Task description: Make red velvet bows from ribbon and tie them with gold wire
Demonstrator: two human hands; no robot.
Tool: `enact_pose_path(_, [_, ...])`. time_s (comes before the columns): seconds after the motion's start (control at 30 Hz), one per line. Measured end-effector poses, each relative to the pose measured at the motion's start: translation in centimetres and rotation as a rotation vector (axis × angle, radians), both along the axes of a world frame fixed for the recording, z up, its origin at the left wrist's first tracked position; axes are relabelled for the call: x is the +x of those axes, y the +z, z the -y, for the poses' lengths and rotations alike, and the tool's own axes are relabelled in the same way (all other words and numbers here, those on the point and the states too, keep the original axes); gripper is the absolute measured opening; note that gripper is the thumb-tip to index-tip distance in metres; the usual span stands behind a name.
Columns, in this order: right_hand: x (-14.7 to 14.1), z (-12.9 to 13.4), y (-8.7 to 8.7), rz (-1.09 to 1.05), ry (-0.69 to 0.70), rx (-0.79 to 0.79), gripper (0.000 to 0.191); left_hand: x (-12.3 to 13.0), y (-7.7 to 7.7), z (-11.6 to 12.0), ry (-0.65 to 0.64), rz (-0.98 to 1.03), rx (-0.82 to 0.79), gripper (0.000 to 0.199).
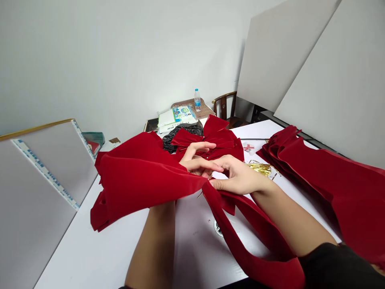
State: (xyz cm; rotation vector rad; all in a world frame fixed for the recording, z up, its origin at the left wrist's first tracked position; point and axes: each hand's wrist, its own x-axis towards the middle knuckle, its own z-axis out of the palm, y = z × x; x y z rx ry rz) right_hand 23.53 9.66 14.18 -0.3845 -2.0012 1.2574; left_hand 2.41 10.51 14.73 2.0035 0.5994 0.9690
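A red velvet bow (144, 180) is held in front of me, pinched narrow at its middle, with wide folded layers spreading left. My left hand (194, 160) is behind the bow and grips it near the gathered middle, its fingers curled toward the right. My right hand (239, 176) closes on the same gathered point with thumb and fingers. From there a long red ribbon tail (231, 237) loops down toward me. A thin wire-like end (199, 195) sticks out just below the pinch; the rest of it is hidden by fabric and fingers.
Behind my hands lie finished-looking red bows (216, 138) and a black plastic bag (183, 131). Gold twist ties (260, 168) lie right, beside stacked red velvet strips (325, 180). A water bottle (197, 100) stands at the back. White boards (39, 180) lean left.
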Motion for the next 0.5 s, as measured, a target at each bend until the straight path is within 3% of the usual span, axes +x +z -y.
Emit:
enact_pose_path(0.1, [0.2,0.3,0.2,0.040,-0.074,0.034,0.021,0.0,-0.4,-0.4,0.100,0.045,0.019,0.024])
enact_pose_path(0.3, [0.1,0.9,0.2,0.055,-0.278,0.111,0.016,0.1,-1.3,-1.8,0.180,0.096,0.215,0.027])
enact_pose_path(0.5, [0.3,1.5,0.5,0.077,-0.506,0.347,0.006,0.5,-1.5,-1.6,0.277,0.133,0.251,0.023])
